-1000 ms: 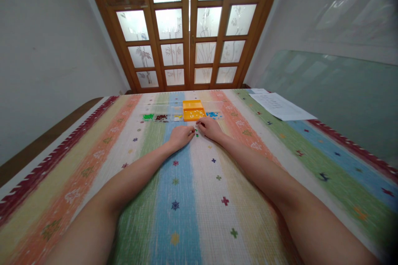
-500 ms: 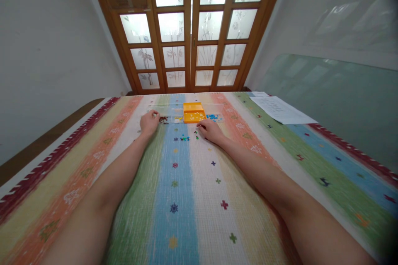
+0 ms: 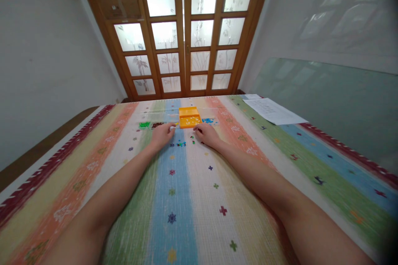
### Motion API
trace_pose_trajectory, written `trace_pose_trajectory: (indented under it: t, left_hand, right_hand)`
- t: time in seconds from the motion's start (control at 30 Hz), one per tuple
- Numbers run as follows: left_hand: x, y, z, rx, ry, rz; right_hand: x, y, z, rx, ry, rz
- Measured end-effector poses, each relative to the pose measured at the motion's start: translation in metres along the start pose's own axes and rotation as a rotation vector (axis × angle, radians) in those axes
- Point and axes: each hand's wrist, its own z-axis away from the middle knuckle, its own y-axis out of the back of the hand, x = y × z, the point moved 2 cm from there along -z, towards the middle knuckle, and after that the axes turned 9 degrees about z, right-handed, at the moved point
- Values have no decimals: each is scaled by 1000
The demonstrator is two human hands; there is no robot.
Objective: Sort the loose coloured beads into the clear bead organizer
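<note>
My left hand (image 3: 163, 136) is at the front of the clear box holding yellow bits (image 3: 177, 124), its fingertips pressed together. Whatever lies between them is too small to make out. My right hand (image 3: 207, 134) rests on the cloth just in front of the open orange box (image 3: 190, 124), which holds small white pieces. Its fingers are curled together, and their contents cannot be seen. Between the hands lie a small cluster of blue and green pieces (image 3: 180, 144) and a few dark and green pieces (image 3: 193, 142).
Left of the orange box are clear boxes with green pieces (image 3: 144, 125) and dark brown pieces (image 3: 157, 125). Blue pieces (image 3: 209, 121) sit in another clear box to its right. Printed paper sheets (image 3: 273, 111) lie on the striped tablecloth (image 3: 183, 198) at the far right.
My left hand has moved right, from beside the dark brown pieces to the yellow ones, uncovering the green pieces. My right hand stays near the orange box. The view has shifted slightly.
</note>
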Motion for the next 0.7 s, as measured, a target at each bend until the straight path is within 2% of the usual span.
trace_pose_trajectory:
  t: [0.13,0.23,0.33,0.57,0.7]
  left_hand:
    - [46,-32,18,-249,-291,-12]
    - [55,-43,26,-351,-384,-45]
    - [52,-45,26,-370,-387,-42]
    - [41,-44,22,-359,-300,32]
    - [40,-43,21,-356,-305,53]
  right_hand:
    - [7,2,-2,66,-81,9]
    - [12,3,-3,101,-143,6]
    - [14,3,-3,108,-165,-2]
    - [11,2,-2,95,-123,0]
    - [11,2,-2,93,-100,-12]
